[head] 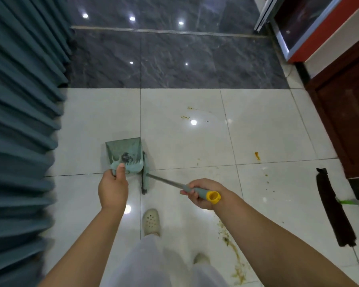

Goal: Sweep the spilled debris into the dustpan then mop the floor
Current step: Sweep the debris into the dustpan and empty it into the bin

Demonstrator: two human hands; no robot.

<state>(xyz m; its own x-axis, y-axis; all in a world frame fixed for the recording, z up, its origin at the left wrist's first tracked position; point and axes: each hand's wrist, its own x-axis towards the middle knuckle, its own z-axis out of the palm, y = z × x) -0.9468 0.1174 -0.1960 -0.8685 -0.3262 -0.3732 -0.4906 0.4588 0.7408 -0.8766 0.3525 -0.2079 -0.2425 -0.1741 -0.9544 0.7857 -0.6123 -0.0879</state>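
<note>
Far left: teal pleated curtain (23, 125) hung down to the floor, boxing in that side.

Left hand (113, 188) gripped the rear edge of the green dustpan (123, 151), fingers curled round it just by the comb teeth, thumb on top. Pan mouth faced away from the person, lip on the white tile floor (180, 141); held down, I'd guess, so it wouldn't slide when pushed against. A small dark clump of debris already sat inside near the comb.

Broom head (144, 174) stood just beside the pan's right wall, edge-on, bristles down. Right hand (201, 194) was wrapped around the grey grip of the broom handle (167, 182), just below the yellow end cap; looked like a one-handed hold suited to short strokes toward the pan.

Spill not cleared: yellow-brown smears (187, 117) ahead, an orange blob (257, 156) to the right, and a streak (232, 251) by the right forearm, all well apart from the pan. Sweeping looked partway done.

Flat mop (333, 210), black head and green handle, lay on the floor at far right, untouched.

Room: glossy white tiles, dark marble-look strip beyond, dark wood cabinet (346, 121) on the right.
</note>
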